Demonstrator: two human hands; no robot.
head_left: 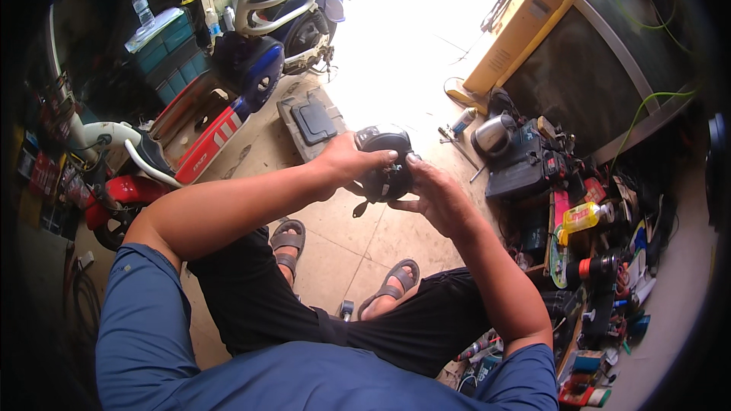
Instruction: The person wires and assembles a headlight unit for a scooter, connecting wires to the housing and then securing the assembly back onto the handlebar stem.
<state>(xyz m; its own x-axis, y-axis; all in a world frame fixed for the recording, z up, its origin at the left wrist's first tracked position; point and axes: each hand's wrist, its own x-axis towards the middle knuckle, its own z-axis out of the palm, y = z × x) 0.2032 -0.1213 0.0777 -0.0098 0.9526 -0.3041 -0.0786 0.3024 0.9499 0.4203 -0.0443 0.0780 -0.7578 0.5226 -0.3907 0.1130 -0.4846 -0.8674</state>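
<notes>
Out in front of me, above the floor, I hold a round black part with a glossy rim (383, 139); its exact kind I cannot make out. My left hand (344, 163) grips its left side, with the thumb laid across the front. On the opposite side my right hand (442, 196) holds it, thumb near the upper edge and a finger under the bottom. A small dark tab (359, 209) dangles from its lower left.
A grey case with a black lid (314, 123) lies beyond my left hand. Scooters (205, 144) stand at left. Along the right, a cluttered bench carries a black toolbox (525, 164), a metal cup (493, 135) and a yellow bottle (582, 218). A T-handled tool (461, 151) lies nearby.
</notes>
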